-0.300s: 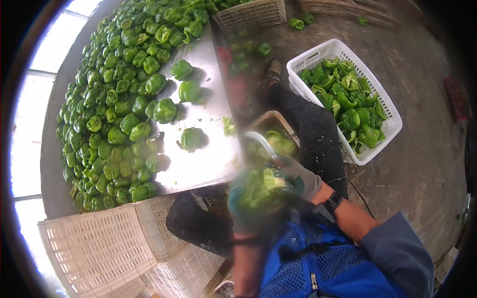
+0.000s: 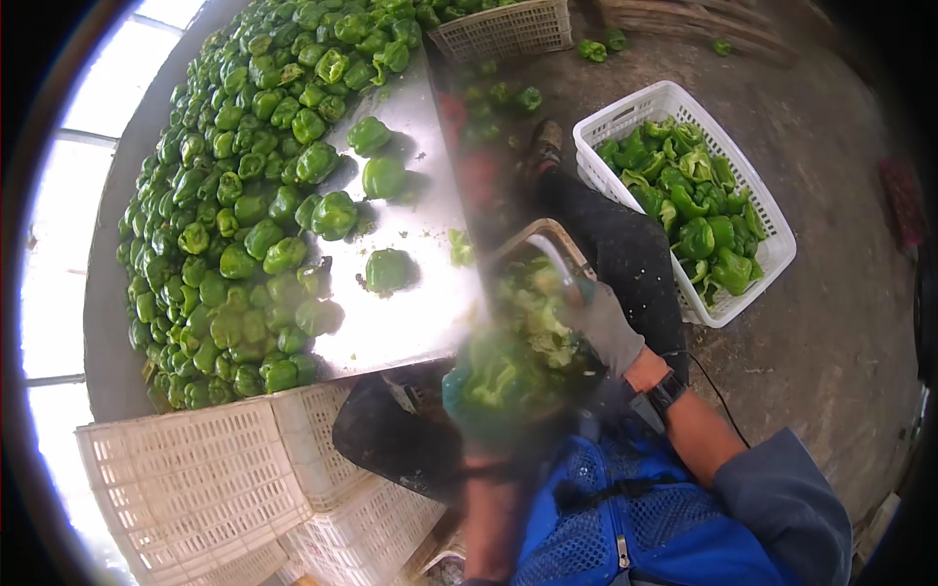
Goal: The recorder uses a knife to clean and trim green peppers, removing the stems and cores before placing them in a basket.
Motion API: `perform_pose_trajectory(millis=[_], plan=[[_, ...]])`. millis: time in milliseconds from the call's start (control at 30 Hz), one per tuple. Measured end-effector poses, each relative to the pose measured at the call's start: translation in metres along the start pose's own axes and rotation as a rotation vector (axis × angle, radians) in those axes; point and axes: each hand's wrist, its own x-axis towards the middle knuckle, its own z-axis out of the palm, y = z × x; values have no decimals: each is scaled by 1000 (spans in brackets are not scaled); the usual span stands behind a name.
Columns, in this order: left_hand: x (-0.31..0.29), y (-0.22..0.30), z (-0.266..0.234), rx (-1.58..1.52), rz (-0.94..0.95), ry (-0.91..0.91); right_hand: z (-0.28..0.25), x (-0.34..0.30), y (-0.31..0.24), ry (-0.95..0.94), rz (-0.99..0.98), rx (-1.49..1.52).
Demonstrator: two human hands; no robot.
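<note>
My left hand (image 2: 457, 400), in a teal glove, is closed round a green bell pepper (image 2: 503, 376); both are blurred, and the far fingers are hidden. Just right of it, my right hand (image 2: 608, 332) wears a grey and teal glove. Its fingers are curled on a pale curved tool (image 2: 555, 256), whose working end I cannot make out. Beneath the tool, a brown-rimmed crate (image 2: 540, 227) between my legs holds pale green pepper pieces (image 2: 537, 308).
A large heap of green peppers (image 2: 230, 225) covers the left of the metal table (image 2: 430, 322), with several loose ones near its edge. On the floor at right stands a white crate (image 2: 772, 259) of opened peppers. Stacked pale crates (image 2: 195, 479) stand at lower left.
My right hand has moved slightly right and up with the curved tool, away from the pepper. My left hand still holds the pepper. The whole view has shifted a little.
</note>
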Motion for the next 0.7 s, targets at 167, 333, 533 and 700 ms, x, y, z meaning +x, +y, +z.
perform_pose_trajectory(millis=[167,333,533,700], plan=[[-2,-4,2,1459,657,-48,13,-9,-55,99,-519,-509],[-6,-14,-14,1255,503,71,32,-17,-70,-281,-713,-578],[-12,-19,19,1436,383,117,45,-14,-50,-461,-718,-693],[-5,-15,-1,1678,448,171,74,-16,-46,-205,-466,-364]])
